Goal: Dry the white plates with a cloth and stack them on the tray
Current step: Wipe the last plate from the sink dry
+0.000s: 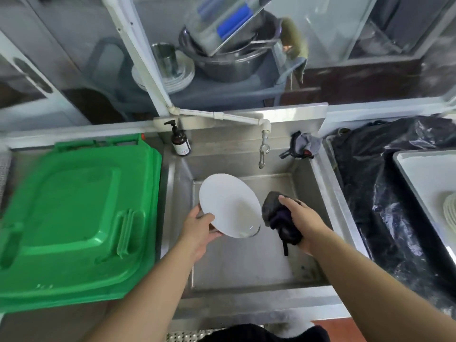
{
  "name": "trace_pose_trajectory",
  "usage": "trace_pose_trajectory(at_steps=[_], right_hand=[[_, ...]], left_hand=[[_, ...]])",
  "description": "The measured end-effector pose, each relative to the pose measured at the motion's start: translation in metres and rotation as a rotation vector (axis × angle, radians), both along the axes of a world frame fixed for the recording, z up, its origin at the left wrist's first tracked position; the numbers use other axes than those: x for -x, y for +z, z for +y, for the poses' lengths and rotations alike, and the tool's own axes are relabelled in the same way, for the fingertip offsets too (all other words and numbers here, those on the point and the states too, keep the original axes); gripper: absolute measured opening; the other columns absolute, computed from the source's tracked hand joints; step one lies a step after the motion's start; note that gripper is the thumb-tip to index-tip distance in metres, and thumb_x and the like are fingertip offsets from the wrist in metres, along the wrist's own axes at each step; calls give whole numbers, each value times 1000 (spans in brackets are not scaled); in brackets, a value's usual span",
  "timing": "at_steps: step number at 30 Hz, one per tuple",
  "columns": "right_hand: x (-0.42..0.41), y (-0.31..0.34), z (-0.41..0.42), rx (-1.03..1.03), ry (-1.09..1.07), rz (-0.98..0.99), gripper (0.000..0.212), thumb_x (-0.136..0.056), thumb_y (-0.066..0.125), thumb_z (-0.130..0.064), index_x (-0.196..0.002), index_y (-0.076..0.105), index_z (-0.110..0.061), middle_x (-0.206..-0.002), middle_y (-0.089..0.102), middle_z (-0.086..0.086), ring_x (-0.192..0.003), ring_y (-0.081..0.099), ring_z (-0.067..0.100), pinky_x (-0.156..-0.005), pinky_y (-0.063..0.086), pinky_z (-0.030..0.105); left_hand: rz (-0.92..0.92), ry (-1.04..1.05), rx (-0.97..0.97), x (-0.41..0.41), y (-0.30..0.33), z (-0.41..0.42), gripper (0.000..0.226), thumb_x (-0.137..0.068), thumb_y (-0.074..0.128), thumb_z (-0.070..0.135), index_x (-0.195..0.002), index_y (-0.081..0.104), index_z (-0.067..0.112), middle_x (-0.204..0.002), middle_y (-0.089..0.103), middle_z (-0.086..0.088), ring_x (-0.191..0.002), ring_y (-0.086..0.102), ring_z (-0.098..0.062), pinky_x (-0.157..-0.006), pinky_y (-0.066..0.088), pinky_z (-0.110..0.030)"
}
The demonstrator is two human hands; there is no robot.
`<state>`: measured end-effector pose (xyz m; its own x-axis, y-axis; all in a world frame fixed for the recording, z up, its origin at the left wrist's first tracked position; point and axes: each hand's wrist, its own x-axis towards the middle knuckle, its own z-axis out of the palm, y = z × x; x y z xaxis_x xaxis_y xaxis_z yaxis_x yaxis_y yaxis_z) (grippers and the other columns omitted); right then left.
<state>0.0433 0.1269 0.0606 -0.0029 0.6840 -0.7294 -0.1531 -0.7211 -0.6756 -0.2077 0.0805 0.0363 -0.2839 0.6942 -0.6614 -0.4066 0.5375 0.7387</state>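
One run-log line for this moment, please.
left hand: holds round white plate over steel sink | right hand: grips dark cloth | not touching

The tray (419, 183) at the worktop's right end is cut off by the frame's right edge, and so is the stack of white plates (450, 213) on it. The left hand (201, 227) hides the held white plate's (229, 204) near-left rim. The right hand's (299, 218) fingertips are buried in the dark cloth (278, 218)
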Motion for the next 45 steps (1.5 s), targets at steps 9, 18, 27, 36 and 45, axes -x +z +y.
trace_pose_trajectory(at_steps=[9, 18, 27, 36, 45], right_hand=[[-1, 97, 21, -438, 270, -61, 24, -101, 67, -31, -125, 63, -30, -91, 77, 15, -54, 65, 21, -49, 51, 33], [-13, 141, 47, -1254, 617, -1068, 50, -98, 67, -40, -146, 55, -36, -142, 50, 6, -121, 48, 38, -84, 51, 50], [30, 179, -19, -1443, 707, -807, 43, -95, 52, -43, -134, 64, -27, -120, 61, 2, -103, 60, 30, -85, 55, 44], [84, 249, 17, -1642, 524, -916, 41, -90, 73, -19, -130, 70, -19, -118, 62, 8, -99, 62, 37, -79, 54, 46], [97, 248, 48, -1285, 276, -1106, 39, -99, 59, -37, -137, 53, -29, -131, 60, 10, -101, 63, 38, -67, 47, 39]], left_hand=[[39, 27, -212, -36, 91, -5, 38, -99, 55, -6, -123, 65, 21, -125, 70, -13, -98, 76, -31, -74, 65, -43], [100, 30, -446, -76, 159, -23, 37, -98, 52, -10, -121, 68, 15, -113, 76, -9, -94, 73, -28, -76, 63, -50], [128, -69, -595, -65, 195, -18, 48, -99, 47, -10, -118, 74, 25, -111, 78, -12, -93, 77, -27, -70, 62, -41], [125, -156, -718, -32, 211, -33, 41, -84, 59, 7, -112, 77, 30, -108, 78, -9, -92, 76, -23, -70, 62, -39], [126, 3, -810, -4, 238, -29, 42, -81, 63, 3, -113, 77, 26, -110, 78, -10, -96, 74, -23, -72, 63, -39]])
